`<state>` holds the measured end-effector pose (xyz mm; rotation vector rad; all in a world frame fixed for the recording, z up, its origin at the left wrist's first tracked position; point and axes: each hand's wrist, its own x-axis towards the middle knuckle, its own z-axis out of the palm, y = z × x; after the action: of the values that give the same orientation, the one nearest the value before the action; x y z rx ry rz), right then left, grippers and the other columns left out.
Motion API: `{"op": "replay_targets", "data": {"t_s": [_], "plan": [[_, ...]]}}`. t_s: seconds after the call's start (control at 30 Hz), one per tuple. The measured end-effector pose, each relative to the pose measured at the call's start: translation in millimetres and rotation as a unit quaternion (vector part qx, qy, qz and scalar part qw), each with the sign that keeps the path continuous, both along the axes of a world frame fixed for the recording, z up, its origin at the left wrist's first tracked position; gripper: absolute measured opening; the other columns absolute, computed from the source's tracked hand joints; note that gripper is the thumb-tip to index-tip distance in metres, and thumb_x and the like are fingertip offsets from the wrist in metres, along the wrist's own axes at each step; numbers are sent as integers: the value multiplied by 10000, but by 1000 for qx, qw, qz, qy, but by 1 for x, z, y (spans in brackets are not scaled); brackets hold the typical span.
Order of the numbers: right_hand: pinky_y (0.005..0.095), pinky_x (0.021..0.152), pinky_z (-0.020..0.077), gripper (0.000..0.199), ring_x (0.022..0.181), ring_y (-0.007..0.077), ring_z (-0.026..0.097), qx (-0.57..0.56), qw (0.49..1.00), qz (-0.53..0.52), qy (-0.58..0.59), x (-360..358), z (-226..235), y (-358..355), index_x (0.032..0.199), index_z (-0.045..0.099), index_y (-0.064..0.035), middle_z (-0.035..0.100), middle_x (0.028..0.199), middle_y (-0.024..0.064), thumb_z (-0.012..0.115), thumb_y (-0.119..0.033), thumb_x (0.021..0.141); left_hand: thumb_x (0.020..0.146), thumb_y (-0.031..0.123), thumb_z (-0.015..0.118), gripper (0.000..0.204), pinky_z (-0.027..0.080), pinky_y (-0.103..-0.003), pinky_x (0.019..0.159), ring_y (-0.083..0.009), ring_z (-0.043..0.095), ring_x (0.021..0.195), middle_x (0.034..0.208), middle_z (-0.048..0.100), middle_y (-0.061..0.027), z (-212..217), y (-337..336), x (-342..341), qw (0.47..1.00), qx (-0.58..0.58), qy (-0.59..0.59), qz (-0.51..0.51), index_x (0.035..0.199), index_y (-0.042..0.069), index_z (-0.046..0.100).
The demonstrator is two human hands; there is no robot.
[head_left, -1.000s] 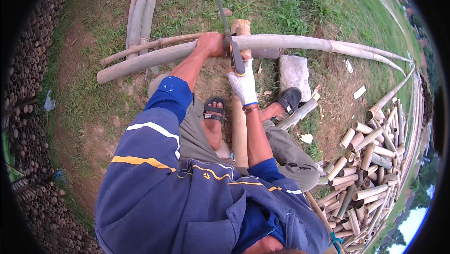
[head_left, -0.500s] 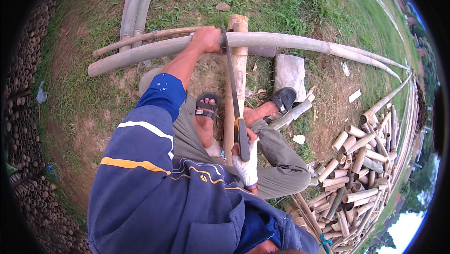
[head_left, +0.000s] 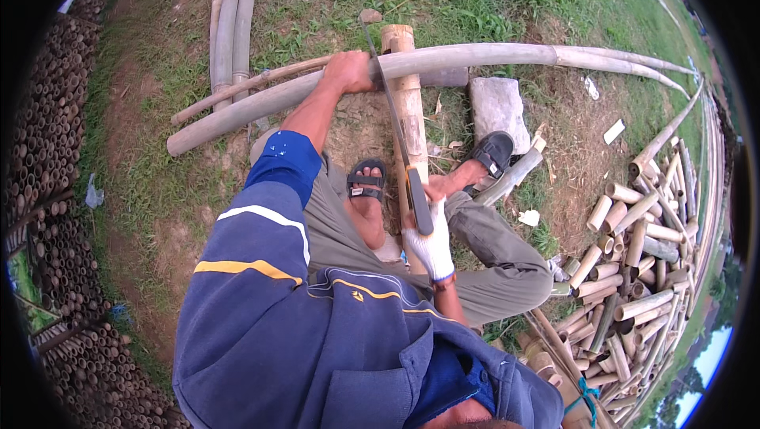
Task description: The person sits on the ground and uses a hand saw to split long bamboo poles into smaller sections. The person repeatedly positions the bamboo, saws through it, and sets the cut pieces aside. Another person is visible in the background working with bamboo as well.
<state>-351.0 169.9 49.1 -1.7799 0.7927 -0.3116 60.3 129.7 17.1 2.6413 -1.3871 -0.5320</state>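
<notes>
Head view shows the bare left hand [head_left: 348,73] wrapped around a thick, pale bamboo pole [head_left: 475,55], just left of where a handsaw [head_left: 419,203] crosses it. The white-gloved right hand [head_left: 430,245] is closed on the saw's black-and-orange handle, nearer the body than the pole; whether the blade has bitten in, I cannot tell. The pole lies crosswise over a bamboo post [head_left: 408,112], its cut end reaching past the left hand and its other end running far right. A thinner bamboo pole [head_left: 261,79] lies just beyond the left part. Bare soil and grass border the left end; right of the post sit a stone block [head_left: 499,112] and a sandalled foot [head_left: 492,153]. The navy jacket [head_left: 317,334] bears a small yellow emblem; the left sandal [head_left: 366,179] has a pale tag, too small to read.
</notes>
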Motion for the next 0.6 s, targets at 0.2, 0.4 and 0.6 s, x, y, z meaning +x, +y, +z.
{"op": "replay_targets", "data": {"t_s": [0.2, 0.4, 0.6], "plan": [[355, 938, 556, 708, 1009, 250, 666, -16, 1000, -9, -23, -40, 21, 19, 1526, 460, -63, 634, 1182, 136, 635, 82, 856, 722, 418, 877, 659, 610, -518, 977, -437, 761, 1106, 1164, 789, -267, -5, -3, -3, 1000, -10, -1, 2, 1226, 21, 728], [458, 1002, 548, 600, 1143, 423, 684, -57, 995, -26, -81, 167, -28, -84, 1432, 564, -82, 673, 1231, 220, 737, -74, 857, 723, 569, 888, 772, 601, -500, 1022, -420, 763, 1136, 1212, 785, -263, 16, -25, -16, 1000, 12, 12, 15, 1254, 22, 762], [393, 774, 551, 664, 803, 266, 640, -156, 983, -10, -95, 102, -21, -64, 1489, 526, -60, 621, 935, 129, 736, -46, 859, 679, 658, 898, 852, 595, -501, 1028, -426, 762, 1146, 1202, 789, -266, 8, -25, -1, 1000, 14, -16, -1, 1243, 33, 764]]}}
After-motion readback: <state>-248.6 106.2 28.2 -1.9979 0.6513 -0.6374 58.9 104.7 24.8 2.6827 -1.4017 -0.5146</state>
